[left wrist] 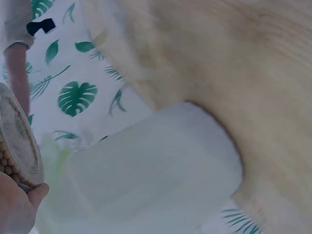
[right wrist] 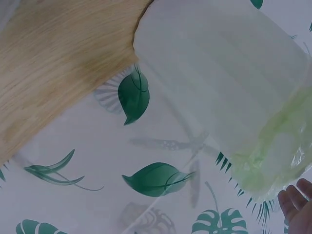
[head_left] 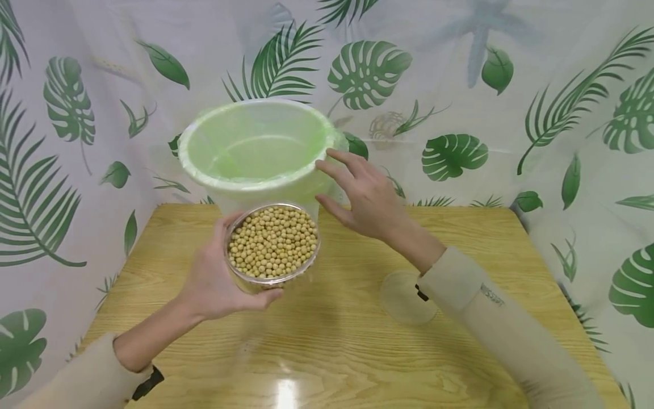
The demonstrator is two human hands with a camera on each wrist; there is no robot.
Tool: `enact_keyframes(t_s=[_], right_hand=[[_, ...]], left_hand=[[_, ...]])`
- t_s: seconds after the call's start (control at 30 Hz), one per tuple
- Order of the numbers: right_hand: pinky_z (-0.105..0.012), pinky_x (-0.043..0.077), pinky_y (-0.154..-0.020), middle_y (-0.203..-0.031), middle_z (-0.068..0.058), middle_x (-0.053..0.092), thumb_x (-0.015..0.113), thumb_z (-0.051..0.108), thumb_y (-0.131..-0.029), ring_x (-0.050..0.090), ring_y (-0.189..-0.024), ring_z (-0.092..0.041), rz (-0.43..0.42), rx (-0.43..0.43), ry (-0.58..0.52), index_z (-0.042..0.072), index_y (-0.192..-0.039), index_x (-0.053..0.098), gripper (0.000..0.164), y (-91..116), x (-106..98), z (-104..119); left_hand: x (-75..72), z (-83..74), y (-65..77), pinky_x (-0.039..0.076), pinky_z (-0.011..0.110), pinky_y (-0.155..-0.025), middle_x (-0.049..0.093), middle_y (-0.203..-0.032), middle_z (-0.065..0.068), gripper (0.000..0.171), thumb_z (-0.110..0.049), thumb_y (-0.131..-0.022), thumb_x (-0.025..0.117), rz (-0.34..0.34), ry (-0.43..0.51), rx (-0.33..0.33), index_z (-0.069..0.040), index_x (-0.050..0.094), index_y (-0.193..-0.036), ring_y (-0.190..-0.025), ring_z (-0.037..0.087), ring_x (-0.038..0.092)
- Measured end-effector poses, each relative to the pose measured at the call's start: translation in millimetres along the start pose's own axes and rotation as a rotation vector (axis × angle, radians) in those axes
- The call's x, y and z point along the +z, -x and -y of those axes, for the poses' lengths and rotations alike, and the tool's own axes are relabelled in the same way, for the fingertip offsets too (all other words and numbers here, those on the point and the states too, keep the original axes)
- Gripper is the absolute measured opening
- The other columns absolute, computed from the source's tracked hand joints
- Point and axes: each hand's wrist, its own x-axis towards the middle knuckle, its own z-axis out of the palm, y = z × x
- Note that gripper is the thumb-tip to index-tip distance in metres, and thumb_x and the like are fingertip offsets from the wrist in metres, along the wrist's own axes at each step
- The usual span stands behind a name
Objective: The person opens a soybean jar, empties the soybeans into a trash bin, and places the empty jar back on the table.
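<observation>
A clear round tub of soybeans [head_left: 273, 241] is gripped by my left hand [head_left: 212, 275] from the left side, its open top tipped toward the head camera. In the left wrist view the tub's underside [left wrist: 19, 131] shows at the left edge. Behind it stands a white bin [head_left: 265, 196], lined with a thin green plastic bag [head_left: 255, 153] folded over the rim. My right hand [head_left: 368, 196] is at the bin's right rim, fingers extended and spread. The right wrist view has its fingertips [right wrist: 292, 200] right beside the bag's overhanging edge.
A translucent round lid [head_left: 406, 298] lies on the wooden table [head_left: 327, 352], partly under the right forearm. The bin stands toward the table's far edge. Behind and at both sides hangs a leaf-print curtain [head_left: 388, 125].
</observation>
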Motion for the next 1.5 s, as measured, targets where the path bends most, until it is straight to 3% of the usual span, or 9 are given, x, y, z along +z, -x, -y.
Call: enact_keyframes(t_s=[0.1,0.2,0.23,0.33,0.47,0.63,0.9,1.17,1.5], right_hand=[[-0.050,0.063,-0.096,-0.142,-0.020,0.065,0.075,0.030,-0.098,0.067,-0.125,-0.038,0.006,0.014,-0.010,0.009,-0.138,0.066,0.047,-6.2,2.1,0.7],[-0.049,0.064,-0.093,-0.138,-0.018,0.068,0.074,0.028,-0.099,0.069,-0.123,-0.036,-0.003,0.028,-0.007,0.010,-0.134,0.070,0.039,-11.2,2.9,1.7],[-0.048,0.065,-0.092,-0.136,-0.018,0.070,0.074,0.028,-0.100,0.069,-0.121,-0.036,-0.008,0.033,-0.002,0.010,-0.131,0.071,0.037,-12.9,2.8,2.2],[-0.047,0.066,-0.088,-0.130,-0.015,0.072,0.074,0.030,-0.100,0.071,-0.117,-0.034,-0.017,0.045,0.011,0.011,-0.124,0.074,0.031,-17.8,2.9,3.5],[-0.044,0.067,-0.082,-0.123,-0.013,0.073,0.075,0.033,-0.099,0.071,-0.113,-0.031,-0.025,0.053,0.012,0.012,-0.116,0.076,0.027,-22.8,3.6,4.5],[-0.043,0.067,-0.082,-0.119,-0.012,0.074,0.076,0.034,-0.098,0.072,-0.111,-0.030,-0.020,0.040,0.023,0.012,-0.113,0.076,0.027,-25.6,4.1,3.1],[-0.042,0.066,-0.085,-0.116,-0.012,0.074,0.074,0.036,-0.099,0.072,-0.109,-0.030,0.003,0.022,0.031,0.011,-0.111,0.076,0.027,-27.6,2.3,2.8],[-0.043,0.065,-0.089,-0.116,-0.012,0.074,0.072,0.036,-0.100,0.071,-0.108,-0.031,0.011,0.005,0.048,0.011,-0.112,0.075,0.028,-27.6,2.5,2.1],[-0.043,0.065,-0.090,-0.116,-0.012,0.074,0.067,0.036,-0.103,0.072,-0.109,-0.030,0.009,-0.057,0.136,0.011,-0.113,0.072,0.027,-27.6,5.0,0.7]], left_hand=[[-13.3,-13.4,-10.3,0.055,0.047,-0.113,0.059,-0.145,0.021,0.119,-0.022,-0.051,0.100,-0.026,-0.049,0.013,0.005,0.039,-0.148,-0.132,0.036,0.063],[-27.2,-24.9,-21.5,0.052,0.028,-0.116,0.060,-0.145,0.021,0.119,-0.023,-0.051,0.099,-0.056,-0.082,0.031,0.005,0.039,-0.149,-0.132,0.035,0.062],[-32.4,-29.2,-25.2,0.051,0.028,-0.116,0.060,-0.145,0.020,0.119,-0.024,-0.051,0.100,-0.063,-0.104,0.026,0.004,0.039,-0.149,-0.132,0.034,0.062],[-47.8,-40.5,-36.7,0.050,0.034,-0.119,0.060,-0.146,0.020,0.120,-0.024,-0.051,0.101,-0.077,-0.135,0.007,0.003,0.039,-0.151,-0.134,0.034,0.060],[-64.6,-48.4,-55.0,0.048,0.060,-0.119,0.058,-0.149,0.021,0.121,-0.024,-0.051,0.101,-0.107,-0.163,-0.021,0.003,0.038,-0.151,-0.137,0.036,0.058],[-78.8,-45.1,-82.3,0.045,0.060,-0.122,0.055,-0.152,0.024,0.122,-0.024,-0.052,0.101,-0.154,-0.167,-0.041,0.006,0.037,-0.151,-0.140,0.039,0.056],[-91.6,-30.1,-113.5,0.046,0.058,-0.122,0.056,-0.153,0.023,0.121,-0.032,-0.054,0.100,-0.208,-0.320,-0.066,-0.002,0.038,-0.154,-0.138,0.043,0.057],[-90.6,-9.9,-136.0,0.047,0.058,-0.121,0.055,-0.154,0.024,0.124,-0.037,-0.056,0.100,-0.163,-0.382,-0.064,0.001,0.036,-0.155,-0.138,0.043,0.057],[-88.1,7.1,-151.3,0.047,0.061,-0.119,0.053,-0.151,0.026,0.126,-0.041,-0.058,0.099,-0.096,-0.452,-0.069,0.003,0.034,-0.156,-0.136,0.046,0.056]])
